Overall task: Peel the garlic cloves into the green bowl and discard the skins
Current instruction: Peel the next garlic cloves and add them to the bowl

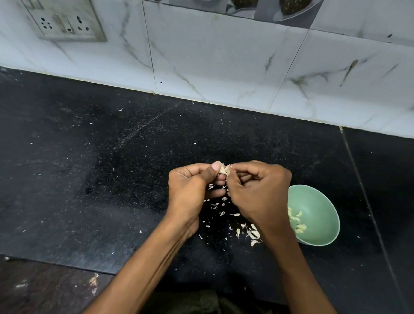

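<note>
A pale garlic clove is held above the black counter, pinched between the thumb and fingers of my left hand. My right hand meets it from the right, its fingertips pinching a bit of skin at the clove's tip. The green bowl stands on the counter just right of my right wrist and holds several peeled cloves. Loose garlic skins lie scattered on the counter below and between my hands.
The black stone counter runs to a marble-tiled wall at the back. A switch and socket plate is on the wall at upper left. A seam crosses the counter right of the bowl.
</note>
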The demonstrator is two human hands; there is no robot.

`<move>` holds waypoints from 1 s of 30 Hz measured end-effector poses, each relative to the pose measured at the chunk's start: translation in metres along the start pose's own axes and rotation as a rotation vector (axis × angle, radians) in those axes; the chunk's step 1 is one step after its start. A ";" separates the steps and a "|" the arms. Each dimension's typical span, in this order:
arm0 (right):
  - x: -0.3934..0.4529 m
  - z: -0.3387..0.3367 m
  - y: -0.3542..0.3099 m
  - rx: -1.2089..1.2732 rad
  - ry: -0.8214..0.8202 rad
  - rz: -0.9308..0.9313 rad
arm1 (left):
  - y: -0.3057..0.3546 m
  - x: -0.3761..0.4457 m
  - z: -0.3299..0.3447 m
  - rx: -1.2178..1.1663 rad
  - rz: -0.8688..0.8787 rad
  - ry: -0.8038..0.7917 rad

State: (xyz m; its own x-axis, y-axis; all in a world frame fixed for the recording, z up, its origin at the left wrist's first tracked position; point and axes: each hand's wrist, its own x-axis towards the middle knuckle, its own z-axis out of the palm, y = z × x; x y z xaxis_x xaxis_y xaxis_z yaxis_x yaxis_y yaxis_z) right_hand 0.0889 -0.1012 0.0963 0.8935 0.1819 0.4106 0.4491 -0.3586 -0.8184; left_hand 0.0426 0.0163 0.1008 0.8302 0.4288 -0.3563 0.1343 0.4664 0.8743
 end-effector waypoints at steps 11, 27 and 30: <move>-0.002 -0.004 0.005 0.108 -0.156 0.055 | 0.006 0.000 -0.003 -0.080 -0.113 -0.055; -0.004 -0.002 0.006 -0.071 -0.176 -0.090 | -0.003 0.009 -0.010 -0.148 -0.274 -0.100; -0.004 0.000 0.006 -0.158 -0.203 -0.056 | -0.005 0.009 -0.009 -0.184 -0.297 -0.129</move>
State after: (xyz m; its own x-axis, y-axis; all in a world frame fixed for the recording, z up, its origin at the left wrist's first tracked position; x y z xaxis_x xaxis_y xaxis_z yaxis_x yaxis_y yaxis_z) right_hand 0.0878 -0.1043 0.0902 0.8556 0.3799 0.3516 0.5071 -0.4786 -0.7168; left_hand 0.0442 0.0244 0.0902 0.8324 0.1581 -0.5311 0.2900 0.6925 0.6606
